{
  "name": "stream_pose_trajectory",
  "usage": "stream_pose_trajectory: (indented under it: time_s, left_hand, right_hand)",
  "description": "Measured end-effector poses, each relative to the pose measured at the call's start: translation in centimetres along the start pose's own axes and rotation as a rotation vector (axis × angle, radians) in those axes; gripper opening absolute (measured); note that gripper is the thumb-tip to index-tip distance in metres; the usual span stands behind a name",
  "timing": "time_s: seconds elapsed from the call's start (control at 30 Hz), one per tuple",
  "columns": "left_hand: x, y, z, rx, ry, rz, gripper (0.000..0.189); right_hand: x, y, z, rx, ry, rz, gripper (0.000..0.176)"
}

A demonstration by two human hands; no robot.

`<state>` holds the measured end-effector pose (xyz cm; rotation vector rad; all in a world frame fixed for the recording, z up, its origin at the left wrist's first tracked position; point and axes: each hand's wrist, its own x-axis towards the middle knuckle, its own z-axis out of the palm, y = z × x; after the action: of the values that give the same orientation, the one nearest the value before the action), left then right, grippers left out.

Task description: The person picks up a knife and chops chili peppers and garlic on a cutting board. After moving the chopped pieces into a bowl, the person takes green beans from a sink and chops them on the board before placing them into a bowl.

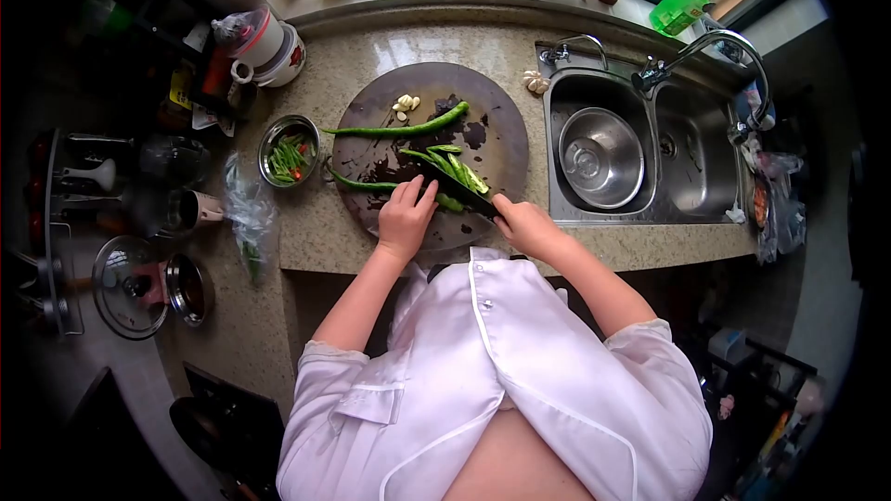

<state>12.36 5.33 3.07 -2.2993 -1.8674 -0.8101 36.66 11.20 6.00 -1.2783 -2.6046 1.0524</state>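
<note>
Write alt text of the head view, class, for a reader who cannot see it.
The right hand holds a dark knife over a round board, beside sliced green peppers; the left hand lies over a long pepper. Garlic cloves lie beyond; a bowl of cut vegetables stands left, a sink right.

Peppers (399, 132) lie on the board (501, 121), between the bowl (289, 151) at left and the sink (600, 144) at right.

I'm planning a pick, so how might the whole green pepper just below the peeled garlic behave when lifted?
The long green pepper is probably light, being slim. Its smooth, shiny skin may feel slippery. It could roll a little on the round cutting board, though its bend should limit that.
</note>
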Motion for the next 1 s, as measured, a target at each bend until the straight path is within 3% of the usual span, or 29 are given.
stream_pose_trajectory:
  time_s: [0.1,0.33,0.7,0.8,0.93,1.0]
  left_hand:
    - [0.1,-0.2,1.2,-0.042,-0.01,0.108,0.027]
    - [-1.4,0.1,1.8,-0.084,0.047,0.055,0.024]
    - [-2.0,0.4,2.3,-0.126,0.118,0.018,0.026]
    - [-2.3,0.1,2.8,-0.133,0.128,0.017,0.026]
    - [-2.6,0.0,2.8,-0.158,0.13,-0.001,0.026]
    - [-2.6,0.1,2.8,-0.171,0.121,-0.001,0.026]
  right_hand:
    - [0.0,-0.1,0.1,-0.025,0.001,0.015,0.019]
    - [-1.2,-1.3,-1.8,-0.048,-0.038,-0.025,0.017]
    - [-1.9,-3.0,-4.1,-0.172,-0.31,-0.01,0.022]
    - [-1.7,-2.5,-3.4,-0.21,-0.244,-0.124,0.023]
    - [0.3,-2.4,-1.2,-0.141,-0.319,-0.054,0.026]
    - [1.3,-2.8,0.3,-0.179,-0.185,-0.098,0.029]
